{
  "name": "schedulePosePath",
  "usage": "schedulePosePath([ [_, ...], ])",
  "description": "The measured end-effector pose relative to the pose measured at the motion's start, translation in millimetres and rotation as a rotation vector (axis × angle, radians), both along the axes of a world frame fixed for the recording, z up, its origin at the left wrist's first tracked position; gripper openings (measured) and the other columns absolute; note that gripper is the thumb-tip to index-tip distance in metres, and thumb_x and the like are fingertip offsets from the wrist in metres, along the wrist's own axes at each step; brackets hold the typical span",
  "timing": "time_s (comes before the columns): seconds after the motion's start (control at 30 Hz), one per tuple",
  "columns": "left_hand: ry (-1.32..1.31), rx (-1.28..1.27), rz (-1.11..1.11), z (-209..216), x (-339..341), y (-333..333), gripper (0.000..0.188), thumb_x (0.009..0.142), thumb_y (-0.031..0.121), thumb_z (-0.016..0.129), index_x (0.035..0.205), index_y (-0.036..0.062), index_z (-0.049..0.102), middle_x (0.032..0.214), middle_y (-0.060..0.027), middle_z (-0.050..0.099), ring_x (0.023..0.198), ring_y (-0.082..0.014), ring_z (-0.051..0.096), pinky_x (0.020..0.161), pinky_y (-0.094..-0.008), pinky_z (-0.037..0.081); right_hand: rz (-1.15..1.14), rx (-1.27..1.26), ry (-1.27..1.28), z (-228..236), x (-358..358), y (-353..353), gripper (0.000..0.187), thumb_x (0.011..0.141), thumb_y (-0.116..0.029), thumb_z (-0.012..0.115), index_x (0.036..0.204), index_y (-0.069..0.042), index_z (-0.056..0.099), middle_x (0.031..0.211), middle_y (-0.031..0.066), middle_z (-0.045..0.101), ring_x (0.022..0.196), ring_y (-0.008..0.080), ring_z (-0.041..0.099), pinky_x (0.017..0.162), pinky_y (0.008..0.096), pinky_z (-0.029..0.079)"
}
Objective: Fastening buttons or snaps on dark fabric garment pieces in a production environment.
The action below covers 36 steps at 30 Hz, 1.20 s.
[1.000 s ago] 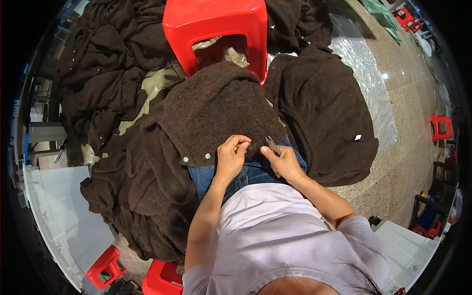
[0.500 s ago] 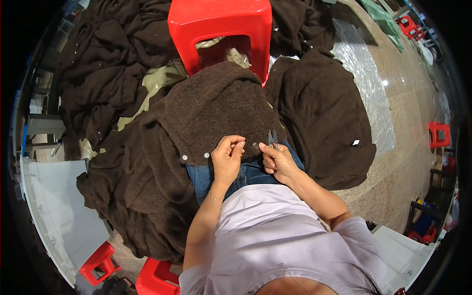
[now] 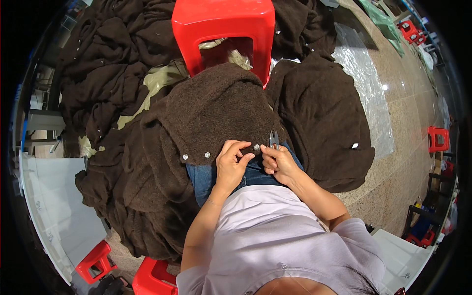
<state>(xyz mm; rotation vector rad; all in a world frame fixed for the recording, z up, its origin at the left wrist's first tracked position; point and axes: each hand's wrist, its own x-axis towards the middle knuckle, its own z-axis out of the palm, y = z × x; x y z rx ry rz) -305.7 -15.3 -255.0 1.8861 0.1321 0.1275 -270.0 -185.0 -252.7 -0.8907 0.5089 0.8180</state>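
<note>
Spread across my lap is a brown knitted garment (image 3: 216,108), with sparkly round buttons along its near edge. One button (image 3: 185,157) is at the left, and another button (image 3: 207,155) is nearer my left hand (image 3: 232,161). The fingers and thumb of that hand are curled at the cloth edge, with brown knit between their tips. A third button (image 3: 256,147) shows between my two hands. My right hand (image 3: 279,161) is closed around small metal scissors (image 3: 274,139), blades pointing away from me and apart. Its thumb and forefinger reach beside the third button.
A red plastic stool (image 3: 223,19) stands just beyond my lap. Brown garments are heaped at the left (image 3: 105,64), and another brown garment (image 3: 322,123) lies at the right. Clear plastic sheeting (image 3: 366,88) covers some floor. White panels (image 3: 64,196) flank me, and more red stools (image 3: 96,263) stand around.
My left hand has shifted slightly right, from a raised pinch to the cloth edge. The third button now faces up more plainly. My right hand and the scissors have hardly moved.
</note>
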Motion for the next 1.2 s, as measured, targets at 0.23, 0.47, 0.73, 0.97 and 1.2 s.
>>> schedulePosePath([
  [0.23,0.002,0.031,-0.025,0.2,1.8,-3.3,0.029,0.072,0.001,0.079,0.099,0.0044,0.07,0.088,-0.0033,0.06,0.068,-0.0095,0.052,0.059,-0.0234,0.043,-0.011,0.092,0.088,1.9,2.7,-2.8,0.029,0.1,-0.017,0.05,0.072,-0.014,0.051,0.049,-0.0041,0.039,0.042,0.0066,0.029,0.042,0.0238,0.025],
  [0.47,-0.045,0.044,-0.037,2.9,3.5,-5.9,0.023,0.073,0.0,0.078,0.094,0.0036,0.07,0.088,-0.0032,0.06,0.068,-0.0088,0.051,0.059,-0.0228,0.043,-0.008,0.123,0.102,-2.8,3.3,-5.6,0.027,0.1,-0.017,0.05,0.074,-0.013,0.052,0.049,-0.0046,0.039,0.042,0.0062,0.028,0.042,0.0236,0.024],
  [0.73,-0.025,-0.066,0.0,-5.8,6.7,-11.2,0.01,0.082,0.002,0.071,0.089,0.0009,0.064,0.086,-0.0027,0.059,0.063,-0.0085,0.051,0.057,-0.0223,0.043,0.004,0.096,0.068,0.6,2.6,-3.4,0.03,0.099,-0.022,0.055,0.07,-0.015,0.051,0.047,-0.0046,0.039,0.04,0.0068,0.029,0.041,0.0241,0.026],
  [0.97,0.181,-0.565,0.064,-22.2,3.6,-0.2,0.01,0.1,0.013,0.054,0.098,0.0038,0.051,0.086,-0.0097,0.065,0.062,-0.0079,0.057,0.054,-0.0184,0.044,-0.027,0.122,0.059,-2.6,2.1,-2.9,0.035,0.097,-0.024,0.059,0.064,-0.017,0.049,0.046,-0.0045,0.038,0.039,0.0068,0.029,0.041,0.0242,0.026],
  [1.2,0.162,-0.484,0.071,-26.5,6.2,-5.3,0.018,0.097,0.012,0.059,0.11,0.0023,0.052,0.088,-0.0076,0.063,0.062,-0.0061,0.055,0.054,-0.0185,0.043,0.006,0.117,0.051,-4.7,0.9,-3.0,0.037,0.097,-0.021,0.057,0.062,-0.017,0.046,0.046,-0.0043,0.036,0.04,0.007,0.029,0.041,0.0244,0.026],
])
